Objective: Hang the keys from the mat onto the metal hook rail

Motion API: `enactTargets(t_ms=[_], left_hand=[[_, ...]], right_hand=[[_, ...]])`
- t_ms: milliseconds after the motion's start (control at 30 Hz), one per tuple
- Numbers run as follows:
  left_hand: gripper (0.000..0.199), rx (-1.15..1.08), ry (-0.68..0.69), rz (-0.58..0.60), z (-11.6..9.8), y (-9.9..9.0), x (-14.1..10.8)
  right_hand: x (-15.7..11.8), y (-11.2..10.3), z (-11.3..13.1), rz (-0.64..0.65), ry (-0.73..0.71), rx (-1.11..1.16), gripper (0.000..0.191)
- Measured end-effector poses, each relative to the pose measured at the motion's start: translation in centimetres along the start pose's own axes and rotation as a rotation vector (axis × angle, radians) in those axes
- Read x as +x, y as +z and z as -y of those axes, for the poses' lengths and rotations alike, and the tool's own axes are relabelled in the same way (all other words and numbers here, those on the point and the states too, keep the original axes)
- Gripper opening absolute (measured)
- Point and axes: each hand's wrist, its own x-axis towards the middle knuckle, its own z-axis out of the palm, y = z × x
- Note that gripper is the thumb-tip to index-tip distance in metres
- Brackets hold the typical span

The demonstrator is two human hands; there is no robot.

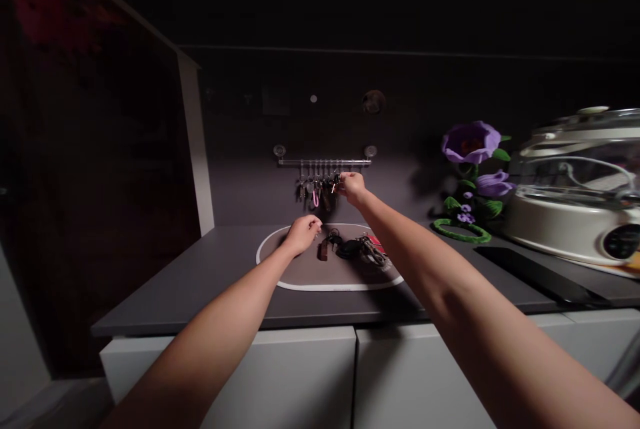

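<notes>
Right hand [353,187] pinched small metal keys [335,186] below clear wall rail [325,162]; left hand [303,234] (grip indeterminable) hovered over white-rimmed brown oval mat [310,274].

Dk grey countertop [190,276]: oval mat [325,276] w/ white rim, ctr; purple flowers [471,142] w/ green ring base, far R; flat blk slab [535,276], nearer R; white appliance [560,219] w/ clear top, R end.

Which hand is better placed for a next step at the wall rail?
Probably the right hand: it is raised beside the keys hanging from the rail, whereas the left hand is lower, near the mat.
</notes>
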Motion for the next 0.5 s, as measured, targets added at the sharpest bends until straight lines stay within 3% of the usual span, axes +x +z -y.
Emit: enactTargets(t_ms=[267, 500], left_hand=[[0.016, 0.083, 0.044, 0.024, -0.5, -0.1, -0.2], [0.014, 0.075, -0.011, 0.021, -0.8, -0.2, -0.4]], right_hand=[[0.4, 0.5, -0.6, 0.008, 0.031, 0.037, 0.019], [0.0, 0.1, -1.3, -0.031, 0.039, 0.007, 0.017]])
